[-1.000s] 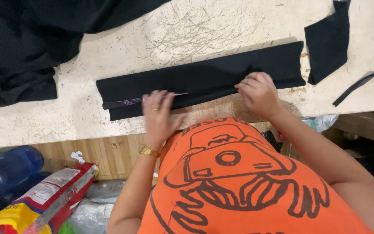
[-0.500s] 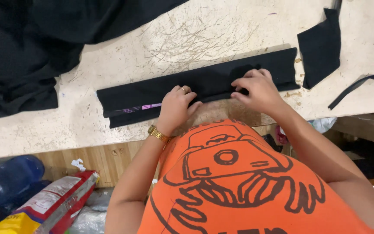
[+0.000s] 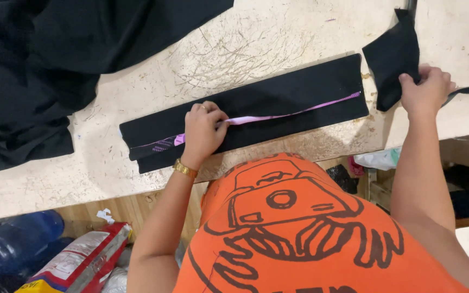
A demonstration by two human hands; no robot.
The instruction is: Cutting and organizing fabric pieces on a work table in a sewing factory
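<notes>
A long folded black fabric strip [image 3: 294,95] lies across the worn pale table [image 3: 267,38], with a thin pink edge [image 3: 299,110] showing along its fold. My left hand [image 3: 203,133] presses down on the strip left of its middle, fingers curled over the pink edge. My right hand [image 3: 424,89] is at the table's right end, fingers closed on a smaller black fabric piece [image 3: 392,59] beside the strip's right end. A gold bracelet [image 3: 184,169] is on my left wrist.
A large heap of black cloth [image 3: 44,65] covers the table's left and back. A thin black strap [image 3: 465,91] hangs off the right edge. Below the front edge on the floor lie a blue bottle [image 3: 12,244] and a red and white bag [image 3: 80,263].
My right hand left the strip and moved right to grasp the small black piece. The strip's fold has opened slightly, showing the pink edge. My left hand stayed on the strip.
</notes>
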